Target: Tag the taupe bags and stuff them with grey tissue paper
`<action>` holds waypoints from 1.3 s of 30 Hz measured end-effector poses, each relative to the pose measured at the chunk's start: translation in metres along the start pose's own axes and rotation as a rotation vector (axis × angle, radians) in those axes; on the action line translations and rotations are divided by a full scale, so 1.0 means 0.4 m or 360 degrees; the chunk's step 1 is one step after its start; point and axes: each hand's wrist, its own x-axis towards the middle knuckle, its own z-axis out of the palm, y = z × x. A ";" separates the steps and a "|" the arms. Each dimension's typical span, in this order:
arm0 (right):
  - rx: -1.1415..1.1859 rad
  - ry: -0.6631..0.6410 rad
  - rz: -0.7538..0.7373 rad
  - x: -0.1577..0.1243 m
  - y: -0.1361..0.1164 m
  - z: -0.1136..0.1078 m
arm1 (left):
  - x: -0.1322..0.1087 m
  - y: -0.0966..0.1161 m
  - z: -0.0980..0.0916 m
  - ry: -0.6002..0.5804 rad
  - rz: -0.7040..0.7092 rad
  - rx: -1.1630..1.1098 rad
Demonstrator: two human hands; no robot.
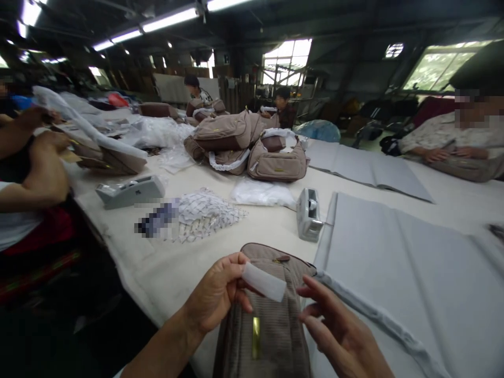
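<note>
My left hand (pixel 218 291) pinches one end of a short white translucent strip (pixel 265 282), which looks like tape or thin foam wrap. The strip sticks out to the right above a brown ribbed bag (pixel 271 331) lying at the table's near edge. On that bag a gold metal plate (pixel 256 337) and a zipper pull (pixel 282 259) show. Just right of the strip, my right hand (pixel 338 328) hovers over the bag's right side, fingers apart and holding nothing.
Ahead lie a tape dispenser (pixel 309 214), another grey dispenser (pixel 130 191), a pile of small printed papers (pixel 208 212) and a plastic bag pack (pixel 263 193). Brown bags (pixel 279 157) are heaped behind. Grey sheeting (pixel 405 262) covers the right. Co-workers handle bags at left and right.
</note>
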 end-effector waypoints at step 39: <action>-0.0395 -0.0380 -0.0340 0.286 0.047 0.090 | 0.051 0.027 -0.086 0.0379 0.0234 0.1565</action>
